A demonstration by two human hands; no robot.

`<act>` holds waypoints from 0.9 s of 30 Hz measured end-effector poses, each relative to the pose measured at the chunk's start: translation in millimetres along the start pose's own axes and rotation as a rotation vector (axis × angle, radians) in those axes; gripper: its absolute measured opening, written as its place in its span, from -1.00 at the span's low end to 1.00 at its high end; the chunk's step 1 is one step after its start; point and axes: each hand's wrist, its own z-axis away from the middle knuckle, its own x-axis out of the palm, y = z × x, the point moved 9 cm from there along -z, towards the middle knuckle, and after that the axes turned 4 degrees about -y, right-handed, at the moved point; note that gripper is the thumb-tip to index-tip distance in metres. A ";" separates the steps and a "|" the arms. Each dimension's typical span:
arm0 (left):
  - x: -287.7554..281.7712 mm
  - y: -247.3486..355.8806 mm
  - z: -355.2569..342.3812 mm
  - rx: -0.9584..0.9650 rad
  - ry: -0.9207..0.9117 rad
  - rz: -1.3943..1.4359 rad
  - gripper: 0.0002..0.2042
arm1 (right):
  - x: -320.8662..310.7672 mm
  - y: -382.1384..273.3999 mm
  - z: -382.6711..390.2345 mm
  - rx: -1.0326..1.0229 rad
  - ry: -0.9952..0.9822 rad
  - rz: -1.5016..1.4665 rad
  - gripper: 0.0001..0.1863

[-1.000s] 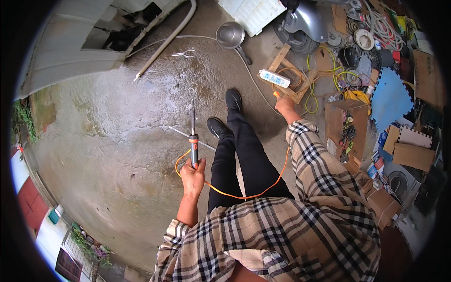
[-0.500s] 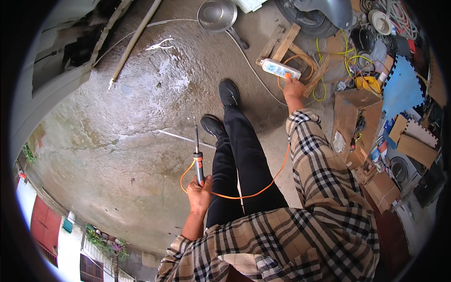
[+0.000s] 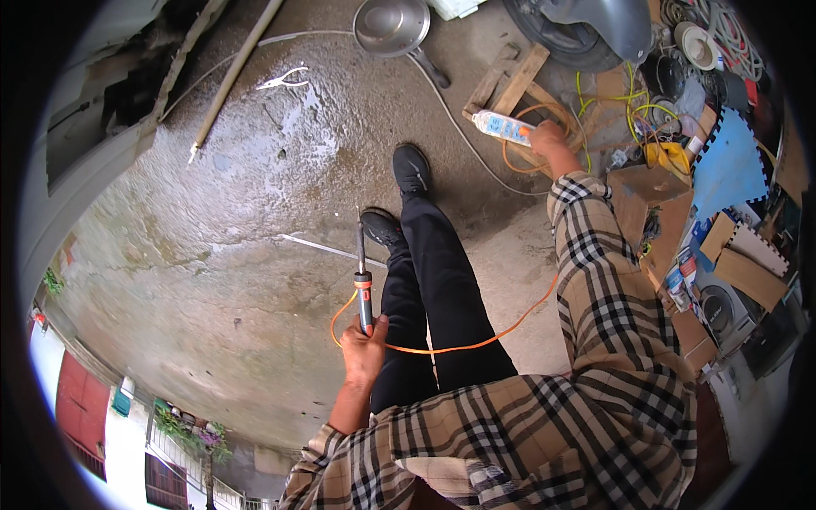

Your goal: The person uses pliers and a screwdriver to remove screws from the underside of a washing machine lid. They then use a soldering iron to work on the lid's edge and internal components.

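Note:
My left hand [image 3: 364, 353] is closed around the handle of a soldering iron [image 3: 363, 293], its metal tip pointing away from me near my shoe. An orange cord [image 3: 459, 348] loops from the iron across my legs and passes behind my right sleeve. At the right end of a white power strip [image 3: 501, 127] with blue sockets, my right hand [image 3: 552, 140] has its fingers closed on an orange plug [image 3: 525, 131]. The fingers partly cover the plug and the end of the strip. That strip lies against a wooden frame [image 3: 520, 81].
White-handled pliers [image 3: 283, 79], a metal pan [image 3: 391, 27] and a long pole [image 3: 234, 81] lie on the wet concrete. A thin strip [image 3: 331, 248] is beside my shoes. Cables, a cardboard box [image 3: 637, 200] and a blue foam mat [image 3: 729, 161] crowd the right side.
My right hand has shifted right and slightly away from me, now covering the strip's right end. The left hand with the soldering iron has barely moved.

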 end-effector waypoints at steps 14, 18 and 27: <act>5.1 27.5 -32.6 0.002 -0.080 -0.023 -0.64 | 2.3 3.8 -32.0 0.039 -0.124 -0.198 -0.73; 0.7 29.1 -42.6 0.013 -0.070 -0.024 -0.63 | -27.4 -40.2 -12.2 -0.031 -0.118 0.059 -0.73; 0.1 65.5 -40.1 0.122 -0.077 -0.146 -0.64 | 28.7 -32.9 40.0 -0.113 0.143 -0.140 -0.70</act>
